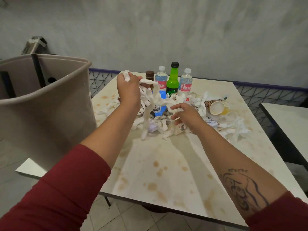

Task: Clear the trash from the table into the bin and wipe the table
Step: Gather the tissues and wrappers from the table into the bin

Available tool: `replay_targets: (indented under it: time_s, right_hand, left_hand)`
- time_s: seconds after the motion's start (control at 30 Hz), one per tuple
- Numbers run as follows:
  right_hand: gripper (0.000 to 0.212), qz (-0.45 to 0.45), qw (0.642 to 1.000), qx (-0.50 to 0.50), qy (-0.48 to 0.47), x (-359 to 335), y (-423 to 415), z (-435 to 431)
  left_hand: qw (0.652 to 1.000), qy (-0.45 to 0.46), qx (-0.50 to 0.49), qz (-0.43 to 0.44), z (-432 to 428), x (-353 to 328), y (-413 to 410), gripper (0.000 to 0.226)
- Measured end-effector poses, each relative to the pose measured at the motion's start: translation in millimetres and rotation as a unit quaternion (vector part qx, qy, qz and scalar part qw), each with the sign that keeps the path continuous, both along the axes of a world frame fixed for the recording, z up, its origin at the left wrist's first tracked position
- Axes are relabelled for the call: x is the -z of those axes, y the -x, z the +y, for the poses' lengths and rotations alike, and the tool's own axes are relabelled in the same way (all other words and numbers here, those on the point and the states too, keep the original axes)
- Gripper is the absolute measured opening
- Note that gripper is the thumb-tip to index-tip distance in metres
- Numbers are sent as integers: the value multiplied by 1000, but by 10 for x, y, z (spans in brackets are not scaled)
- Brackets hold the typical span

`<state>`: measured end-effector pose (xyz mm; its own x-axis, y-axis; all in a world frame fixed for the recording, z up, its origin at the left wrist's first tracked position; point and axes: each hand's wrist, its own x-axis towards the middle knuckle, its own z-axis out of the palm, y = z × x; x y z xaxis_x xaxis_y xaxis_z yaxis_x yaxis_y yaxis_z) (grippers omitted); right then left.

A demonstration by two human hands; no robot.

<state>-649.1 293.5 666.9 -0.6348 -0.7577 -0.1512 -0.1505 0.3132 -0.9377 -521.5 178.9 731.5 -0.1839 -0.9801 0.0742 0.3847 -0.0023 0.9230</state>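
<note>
The left hand [128,89] clenches long twisted white tissue strands [146,120]. The right hand [186,117] sits half-curled among them, grip unclear. Lifting could snag and topple the far green plastic bottle [172,84].

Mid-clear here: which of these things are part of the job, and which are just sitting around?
Job: tissue strips, held in the left grip; right grip in the loose pile; tipped paper cup; bin; stained table.
Not the job: neighbouring table; metal dispenser behind the bin. The four capped, upright bottles: cannot tell whether trash.
</note>
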Motion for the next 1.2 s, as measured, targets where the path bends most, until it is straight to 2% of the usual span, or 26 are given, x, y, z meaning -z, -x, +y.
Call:
replay_targets:
  time_s: [0.1, 0.23, 0.27, 0.33, 0.4, 0.47, 0.53, 0.6, 0.67, 0.73, 0.83, 0.87, 0.97, 1.03, 1.13, 1.2]
  right_hand:
    - [21, -53, 993, -105, 10, -39, -200, 12]
    - [35, -24, 977, -210, -14, -8, -470, -38]
    - [30, -11, 977, -212, -11, 13, -519, -59]
    - [5, 23, 984, -178, 10, 21, -561, -100]
    - [20, 43, 993, -110, 24, 10, -494, -134]
    - [23, -6, 996, -52, 67, -49, -413, -112]
    - [19, -84, 984, -38, 155, -105, -332, -74]
    - [25, -153, 957, -53, 241, -187, -296, -56]
    - [34, -172, 944, -62, 273, -235, -291, -97]
    - [32, -144, 954, -28, 262, -257, -347, -143]
    - [5, -117, 956, 30, 269, -272, -456, -195]
    - [4, -111, 954, 40, 276, -289, -491, -198]
    - [13, -77, 953, 84, 282, -319, -523, -218]
    - [20, -2, 956, 114, 272, -296, -517, -235]
    - [15, 35, 950, 80, 300, -240, -542, -251]
    - [21, 68, 954, 41, 289, -218, -556, -245]
  left_hand:
    - [999, -27, 9, 22, 58, -13, 49, 21]
    - [995, -53, 26, 83, 93, -4, 134, 17]
    - [994, -53, 31, 85, 116, -9, 139, 16]
    - [997, -31, 42, 60, 139, -4, 137, 7]
    - [999, -5, 46, 20, 115, 32, 104, 17]
    - [999, 2, 40, -5, 66, 107, 67, 20]
    - [999, 1, 32, -35, 25, 202, 39, 20]
    - [997, 11, 32, -76, 39, 277, 15, 18]
    - [993, 15, 51, -110, 99, 341, 9, 21]
    - [985, 25, 63, -156, 159, 420, 24, 26]
    - [977, 27, 99, -185, 265, 498, 52, 20]
    - [974, 23, 112, -195, 296, 510, 61, 19]
    - [969, 4, 131, -209, 332, 540, 94, 18]
    - [972, -25, 136, -188, 353, 525, 116, 22]
    - [973, -65, 143, -167, 411, 466, 128, 36]
    - [969, -76, 170, -161, 436, 432, 142, 31]
